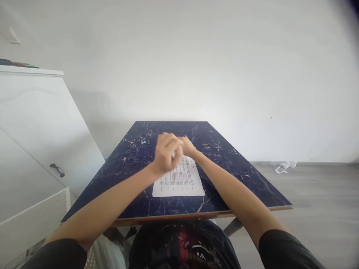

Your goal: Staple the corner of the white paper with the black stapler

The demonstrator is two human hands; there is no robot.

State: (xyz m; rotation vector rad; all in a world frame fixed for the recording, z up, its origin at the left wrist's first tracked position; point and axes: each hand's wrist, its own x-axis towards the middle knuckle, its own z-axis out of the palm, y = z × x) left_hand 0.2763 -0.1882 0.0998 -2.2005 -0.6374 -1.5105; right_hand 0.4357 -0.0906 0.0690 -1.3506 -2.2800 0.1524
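Note:
A white sheet of printed paper (179, 186) lies on the dark blue marble-patterned table, its text upside down to me. Over the sheet's far part, my left hand (166, 153) is closed with the fingers curled. A small yellowish-green spot shows between its thumb and fingers, too small to name. My right hand (187, 145) is just behind and to the right, close against the left one at the paper's far edge. Its fingers are mostly hidden behind my left hand. Both hands cover the sheet's far end.
The table (134, 201) reaches toward a plain pale wall (179, 67). On the left stands a white cabinet (36, 112) with a dark handle (57, 170). A clear plastic item (285, 167) lies on the grey floor (316, 198) at right, by the wall.

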